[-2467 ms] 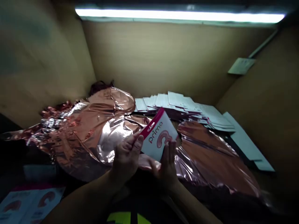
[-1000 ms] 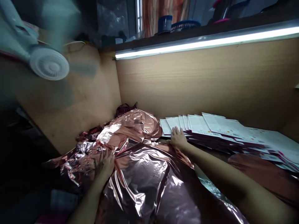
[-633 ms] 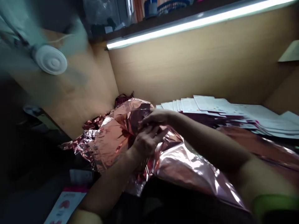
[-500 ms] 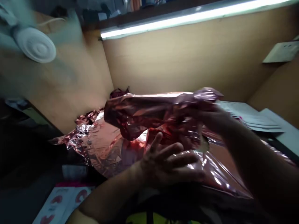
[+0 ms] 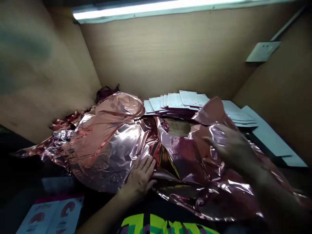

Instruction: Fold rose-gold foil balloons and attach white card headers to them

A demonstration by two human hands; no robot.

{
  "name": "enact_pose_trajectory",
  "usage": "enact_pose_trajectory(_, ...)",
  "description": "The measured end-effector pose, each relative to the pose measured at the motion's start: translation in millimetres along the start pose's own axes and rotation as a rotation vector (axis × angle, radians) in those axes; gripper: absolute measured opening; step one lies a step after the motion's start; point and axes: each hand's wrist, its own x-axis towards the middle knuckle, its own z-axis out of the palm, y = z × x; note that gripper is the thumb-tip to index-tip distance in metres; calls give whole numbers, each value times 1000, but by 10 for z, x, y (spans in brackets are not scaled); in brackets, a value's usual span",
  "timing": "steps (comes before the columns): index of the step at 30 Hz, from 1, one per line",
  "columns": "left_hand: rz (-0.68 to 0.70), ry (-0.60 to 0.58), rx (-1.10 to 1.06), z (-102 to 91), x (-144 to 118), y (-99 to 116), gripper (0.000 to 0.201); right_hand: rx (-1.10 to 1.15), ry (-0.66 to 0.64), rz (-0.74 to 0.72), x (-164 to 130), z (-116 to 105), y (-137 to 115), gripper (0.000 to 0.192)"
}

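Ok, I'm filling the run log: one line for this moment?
left hand: flat on foil balloon | right hand: on foil balloon, blurred | card stack: behind

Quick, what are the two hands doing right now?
Left hand: open, flat on the rose-gold foil balloon.
Right hand: blurred, fingers spread, on the same foil.

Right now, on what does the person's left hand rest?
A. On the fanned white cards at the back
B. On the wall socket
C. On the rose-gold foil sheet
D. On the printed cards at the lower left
C: the left hand lies flat, fingers spread, on the rose-gold foil sheet, apart from the fanned white cards.
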Motion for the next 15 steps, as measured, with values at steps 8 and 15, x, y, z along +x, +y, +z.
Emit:
enact_pose_trajectory(8, -198, -119, 41, -237, 185, -139, 65, 257, -368, 119, 1292, 1061, -1040, 48)
enact_pose_trajectory(15, -253, -141, -73, -336, 114, -334, 76, 767, -366, 433, 687, 86, 101, 27)
